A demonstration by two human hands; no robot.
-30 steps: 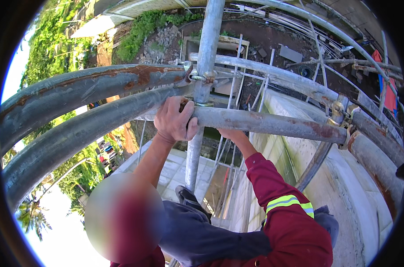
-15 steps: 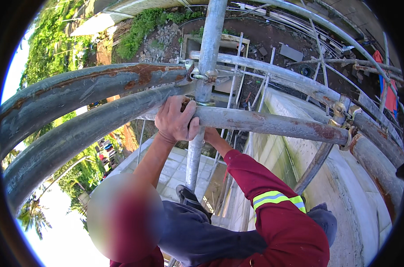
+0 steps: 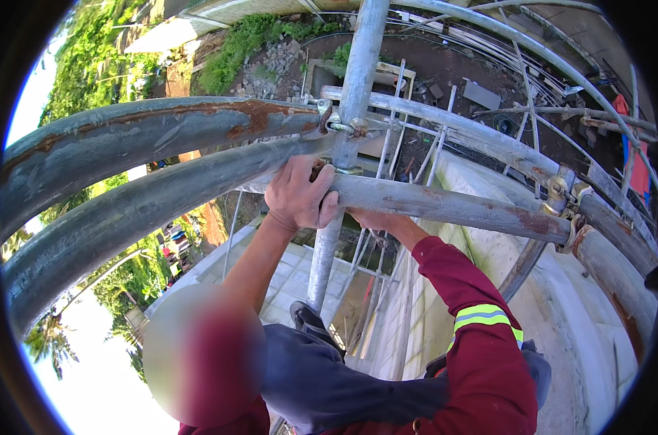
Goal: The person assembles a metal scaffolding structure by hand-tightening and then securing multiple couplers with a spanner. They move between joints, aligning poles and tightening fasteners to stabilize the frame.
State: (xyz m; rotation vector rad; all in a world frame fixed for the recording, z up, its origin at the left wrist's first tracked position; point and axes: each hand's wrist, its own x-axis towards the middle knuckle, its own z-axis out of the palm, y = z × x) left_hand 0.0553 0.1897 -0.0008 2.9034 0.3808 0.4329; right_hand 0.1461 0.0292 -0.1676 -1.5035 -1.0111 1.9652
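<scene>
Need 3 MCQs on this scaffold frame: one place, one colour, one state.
1. Where is the climber's bare-armed hand?
A. On the horizontal tube beside the upright
B. On the wall
C. On a ladder

2. Colour of the sleeve?
A. Blue
B. Dark red with a yellow-green band
C. White

3. State of the tubes?
A. Freshly painted
B. Rust-patched
C. Wrapped in netting

1 A: its fingers wrap that tube at the joint.
2 B: red cloth, reflective stripe.
3 B: brown patches on grey metal.
</scene>
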